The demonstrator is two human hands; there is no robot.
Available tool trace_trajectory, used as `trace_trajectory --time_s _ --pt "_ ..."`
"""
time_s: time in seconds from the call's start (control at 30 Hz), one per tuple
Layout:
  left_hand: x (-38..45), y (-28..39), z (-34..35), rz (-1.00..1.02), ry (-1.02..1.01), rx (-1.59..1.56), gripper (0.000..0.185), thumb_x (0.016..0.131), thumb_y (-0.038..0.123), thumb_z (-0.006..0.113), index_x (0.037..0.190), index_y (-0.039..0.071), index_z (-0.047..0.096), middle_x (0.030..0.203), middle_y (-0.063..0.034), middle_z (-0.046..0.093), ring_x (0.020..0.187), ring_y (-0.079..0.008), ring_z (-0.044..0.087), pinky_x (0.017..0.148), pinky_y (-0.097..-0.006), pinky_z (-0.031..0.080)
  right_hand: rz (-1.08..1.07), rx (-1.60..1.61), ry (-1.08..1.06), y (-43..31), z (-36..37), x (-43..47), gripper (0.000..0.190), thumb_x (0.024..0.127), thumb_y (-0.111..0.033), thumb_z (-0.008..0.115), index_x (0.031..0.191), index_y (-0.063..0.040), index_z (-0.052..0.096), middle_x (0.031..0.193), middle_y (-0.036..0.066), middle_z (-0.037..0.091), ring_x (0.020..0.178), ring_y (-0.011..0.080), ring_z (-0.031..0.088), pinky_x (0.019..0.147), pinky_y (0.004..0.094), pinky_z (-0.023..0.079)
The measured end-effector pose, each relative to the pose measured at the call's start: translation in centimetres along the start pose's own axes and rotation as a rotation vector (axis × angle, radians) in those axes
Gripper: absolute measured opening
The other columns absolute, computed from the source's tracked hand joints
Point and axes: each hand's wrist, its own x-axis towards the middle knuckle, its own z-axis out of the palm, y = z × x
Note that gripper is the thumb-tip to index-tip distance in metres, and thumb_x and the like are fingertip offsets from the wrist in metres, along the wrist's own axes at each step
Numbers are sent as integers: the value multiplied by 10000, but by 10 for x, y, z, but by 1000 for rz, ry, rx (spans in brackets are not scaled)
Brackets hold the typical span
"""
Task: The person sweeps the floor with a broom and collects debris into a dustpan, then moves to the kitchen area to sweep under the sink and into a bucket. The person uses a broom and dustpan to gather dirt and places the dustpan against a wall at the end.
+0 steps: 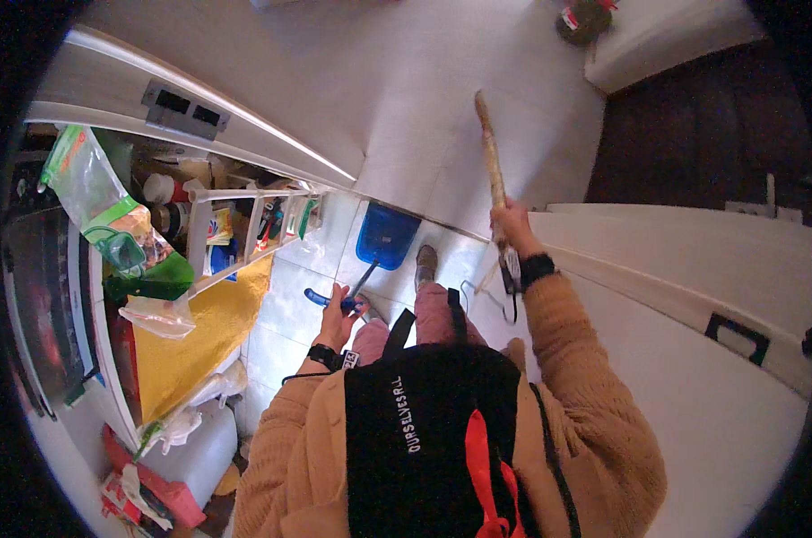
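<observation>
My left hand grips the blue handle of a long-stemmed dustpan. The blue pan rests on the pale tiles in front of my shoe. Off to the right, my right hand is closed around a rough, brownish wooden stick. The stick's upper end points away from me, and its lower end is hard to make out past my wrist. A black band with a small device sits on each wrist.
Along the left runs a shelf with a white rail, crowded with packets and jars. A green-and-clear plastic bag hangs over it, above a gold-coloured sheet. A white door with a black handle stands close at right.
</observation>
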Motion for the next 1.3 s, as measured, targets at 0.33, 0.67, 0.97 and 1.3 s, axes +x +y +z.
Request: trace_trajectory --time_s 0.33,0.67,0.97,1.3 --pt "12 -11 -4 18 -3 -47 255 844 111 564 982 -81 467 890 -157 501 830 -319 569 710 -382 532 -91 -670 -304 25 19 82 232 665 -75 612 872 24 580 599 106 563 514 196 571 472 326 457" --pt "12 -6 -12 38 -26 -46 317 838 127 550 1072 -72 473 943 -166 542 838 -282 586 780 -395 513 12 -705 -251 -43 -69 -36 392 609 -59 617 999 -27 602 667 92 562 556 171 554 513 310 459" --pt "21 -16 -21 3 -96 110 252 868 225 565 1006 16 531 806 -93 565 681 -181 570 668 -316 508 215 -361 -252 59 -3 -13 198 711 -51 554 902 -3 578 597 59 553 473 158 528 409 306 424" --pt "16 -13 -19 21 -106 72 250 844 251 605 930 30 526 774 -61 498 615 -150 538 607 -285 521 338 -530 -526 -37 29 -176 362 673 -28 554 1030 -20 615 596 14 512 470 119 485 425 264 408"
